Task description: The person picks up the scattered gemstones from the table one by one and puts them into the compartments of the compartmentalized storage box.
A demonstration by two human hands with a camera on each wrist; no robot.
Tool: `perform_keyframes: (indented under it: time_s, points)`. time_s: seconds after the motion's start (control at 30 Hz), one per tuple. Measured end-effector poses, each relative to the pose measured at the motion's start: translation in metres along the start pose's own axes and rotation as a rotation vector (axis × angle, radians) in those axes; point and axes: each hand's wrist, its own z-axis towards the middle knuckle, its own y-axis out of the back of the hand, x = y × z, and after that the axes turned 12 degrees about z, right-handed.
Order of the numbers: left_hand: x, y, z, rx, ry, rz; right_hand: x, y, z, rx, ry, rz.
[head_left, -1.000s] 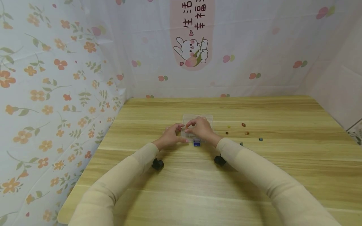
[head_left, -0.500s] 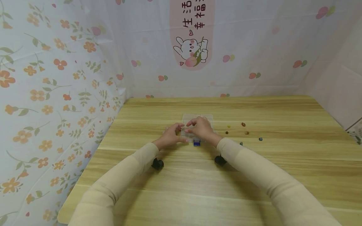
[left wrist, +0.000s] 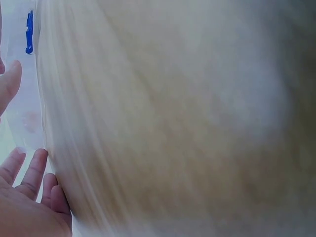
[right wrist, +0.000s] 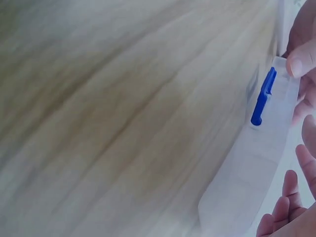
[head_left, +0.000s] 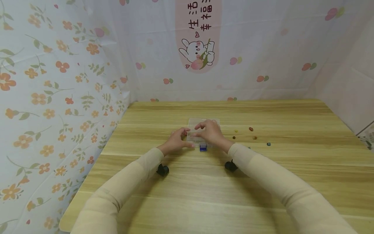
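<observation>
A clear plastic box (head_left: 192,123) with compartments stands on the wooden table, its blue latch (head_left: 203,148) on the near side. My left hand (head_left: 174,142) holds the box at its left end. The right wrist view shows that thumb (right wrist: 302,61) against the front corner of the box wall (right wrist: 252,163). Above the compartments hovers my right hand (head_left: 212,132), thumb and index finger apart with nothing visible between them. Part of the box's right side is hidden behind it.
Right of the box lie several small beads: a yellow one (head_left: 236,131), a dark one (head_left: 233,137), a reddish one (head_left: 251,129), an orange-brown one (head_left: 255,137) and a blue one (head_left: 268,144). A greenish one (head_left: 249,148) peeks out beside the right sleeve.
A small orange bead was between my right fingertips a second ago and has been let go. The right hand has since drawn slightly to the right. My left hand has stayed put.
</observation>
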Motion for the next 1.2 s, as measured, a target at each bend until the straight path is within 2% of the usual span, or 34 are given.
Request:
perform_keyframes:
  time_s: [0.5,0.83,1.2]
  points:
    - [-0.001,-0.002,0.001,0.007,0.004,-0.088,-0.009,0.027,-0.015,-0.042,0.059,0.054]
    - [-0.003,-0.002,-0.001,0.004,-0.011,-0.076,-0.015,0.067,-0.034,-0.064,0.037,0.107]
    - [-0.005,-0.001,-0.003,0.014,0.004,-0.083,-0.029,0.102,-0.051,-0.112,0.016,0.089]
